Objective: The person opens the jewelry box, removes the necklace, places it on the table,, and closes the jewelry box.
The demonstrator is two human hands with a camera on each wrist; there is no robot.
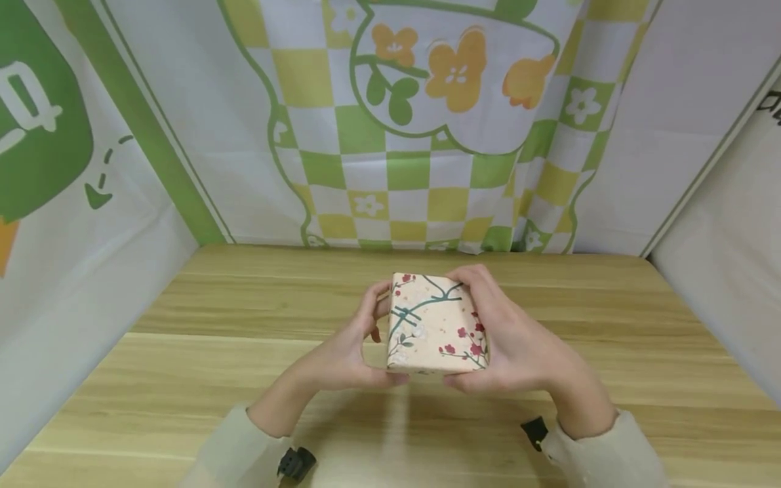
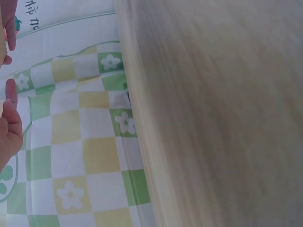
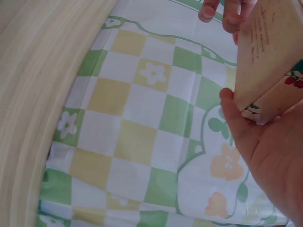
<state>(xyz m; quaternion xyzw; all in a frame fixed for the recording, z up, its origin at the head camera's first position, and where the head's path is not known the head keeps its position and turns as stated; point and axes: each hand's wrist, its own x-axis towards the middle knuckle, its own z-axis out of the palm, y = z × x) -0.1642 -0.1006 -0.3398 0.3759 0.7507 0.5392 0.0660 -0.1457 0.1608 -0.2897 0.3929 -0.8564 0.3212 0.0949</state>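
L hand & R hand had grip clamped on box lower ctr, blossoms twd head-cam, long axis unclear, cropped in R-wrist view.

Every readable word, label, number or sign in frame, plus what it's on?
"柿 如" (likely reading, sideways in left wrist view): white cloth panel.
Dashed green arrow, pointing down: left cloth wall.
Small print on patterned box, right wrist view: too small and blurred to read.
Black characters, right cloth wall: cut off, unreadable.
White strokes, green shape: cut off, unreadable.
No readable brand or number.
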